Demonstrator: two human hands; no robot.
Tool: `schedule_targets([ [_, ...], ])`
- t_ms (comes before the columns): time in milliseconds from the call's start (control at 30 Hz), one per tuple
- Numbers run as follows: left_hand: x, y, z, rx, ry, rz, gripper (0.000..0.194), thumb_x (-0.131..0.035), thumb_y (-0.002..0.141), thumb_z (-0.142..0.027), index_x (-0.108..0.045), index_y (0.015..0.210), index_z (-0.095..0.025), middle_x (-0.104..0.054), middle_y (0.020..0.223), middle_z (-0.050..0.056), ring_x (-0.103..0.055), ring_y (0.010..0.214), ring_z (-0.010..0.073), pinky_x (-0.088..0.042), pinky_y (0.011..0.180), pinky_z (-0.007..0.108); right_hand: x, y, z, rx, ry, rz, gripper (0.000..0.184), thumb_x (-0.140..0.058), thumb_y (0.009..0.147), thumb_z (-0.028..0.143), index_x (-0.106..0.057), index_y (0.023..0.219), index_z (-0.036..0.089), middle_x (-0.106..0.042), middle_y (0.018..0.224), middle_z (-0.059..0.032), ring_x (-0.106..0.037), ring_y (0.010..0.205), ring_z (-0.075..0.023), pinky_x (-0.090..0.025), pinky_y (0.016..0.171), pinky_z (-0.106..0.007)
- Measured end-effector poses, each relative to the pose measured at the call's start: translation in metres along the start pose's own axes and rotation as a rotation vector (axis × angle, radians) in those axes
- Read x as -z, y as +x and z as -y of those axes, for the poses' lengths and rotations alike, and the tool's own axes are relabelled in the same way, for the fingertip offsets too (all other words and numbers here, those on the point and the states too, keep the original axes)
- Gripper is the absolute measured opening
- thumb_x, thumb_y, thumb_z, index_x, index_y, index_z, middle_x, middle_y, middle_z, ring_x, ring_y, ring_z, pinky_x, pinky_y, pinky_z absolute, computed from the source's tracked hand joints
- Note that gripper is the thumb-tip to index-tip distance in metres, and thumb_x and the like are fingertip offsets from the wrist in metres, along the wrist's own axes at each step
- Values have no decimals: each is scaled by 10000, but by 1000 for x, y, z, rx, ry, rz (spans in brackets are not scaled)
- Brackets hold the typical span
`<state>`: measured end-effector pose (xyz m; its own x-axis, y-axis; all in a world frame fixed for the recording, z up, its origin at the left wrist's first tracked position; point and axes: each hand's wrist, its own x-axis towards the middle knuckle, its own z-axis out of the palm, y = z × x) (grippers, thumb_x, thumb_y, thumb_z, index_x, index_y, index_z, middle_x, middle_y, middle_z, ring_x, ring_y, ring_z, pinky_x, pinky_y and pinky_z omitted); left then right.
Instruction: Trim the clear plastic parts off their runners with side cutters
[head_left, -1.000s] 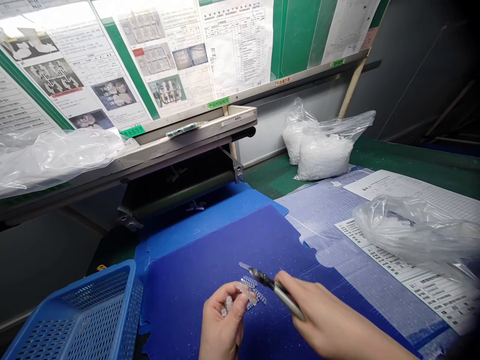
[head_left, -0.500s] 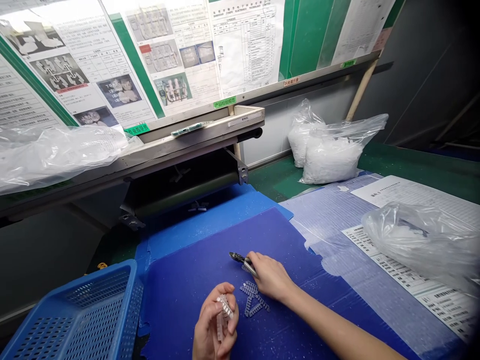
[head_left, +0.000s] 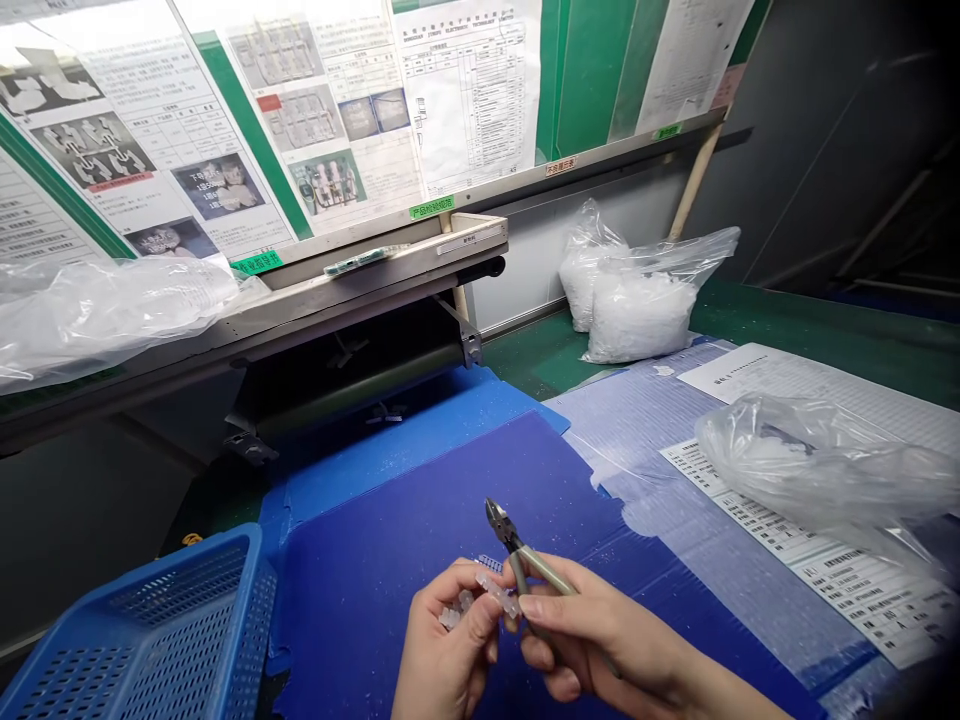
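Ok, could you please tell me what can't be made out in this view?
Head view:
- Lower handles of the cutters: hidden by the right hand.
- Plastic pieces in the left hand: partly covered by its fingers.
- Loose pieces on the mat: mostly behind the hands.
- Wall sheet wording: too small to read.

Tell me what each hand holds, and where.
The right hand grips grey-green-handled steel side cutters by the handles; the left hand pinches a translucent moulded plastic piece near its end.

Side cutters (head_left: 516, 548) in the right hand (head_left: 592, 635), clear plastic parts (head_left: 491, 590) in the left hand (head_left: 442, 655)
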<state>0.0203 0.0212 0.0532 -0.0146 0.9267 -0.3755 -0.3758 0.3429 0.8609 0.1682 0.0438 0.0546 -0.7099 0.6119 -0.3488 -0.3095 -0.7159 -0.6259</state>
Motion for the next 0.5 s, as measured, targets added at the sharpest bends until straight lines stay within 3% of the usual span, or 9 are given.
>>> schedule_targets([
  [133, -2, -7, -10, -3, 39, -102, 273, -737, 594, -341, -608, 634, -104, -540, 539, 5, -331, 351, 9, -188, 362, 142, -7, -25, 14, 178, -957, -239, 157, -493, 789, 256, -451, 930, 201, -529, 925, -28, -502, 829, -171, -392, 717, -277],
  [200, -3, -9, -14, -6, 46, -137, 294, -743, 580, -358, -594, 625, -109, -460, 447, -33, -306, 345, 18, -182, 359, 145, -10, -36, 17, 218, -1321, -349, 199, -496, 743, 214, -480, 942, 217, -545, 974, -39, -516, 890, -221, -418, 709, -306],
  [333, -4, -11, -15, 2, 69, -191, 318, -750, 558, -379, -582, 632, -119, -445, 457, -40, -300, 358, 24, -189, 362, 151, -13, -46, 13, 325, -1656, -387, 270, -505, 689, 185, -497, 957, 216, -576, 956, -54, -557, 841, -248, -475, 592, -320],
  [500, -4, -11, -10, 1, 77, -187, 333, -747, 560, -391, -574, 626, -114, -389, 442, -57, -289, 370, 20, -165, 371, 149, -11, -47, 7, 427, -1798, -410, 289, -482, 662, 157, -478, 946, 207, -587, 909, -58, -572, 779, -240, -483, 511, -316],
])
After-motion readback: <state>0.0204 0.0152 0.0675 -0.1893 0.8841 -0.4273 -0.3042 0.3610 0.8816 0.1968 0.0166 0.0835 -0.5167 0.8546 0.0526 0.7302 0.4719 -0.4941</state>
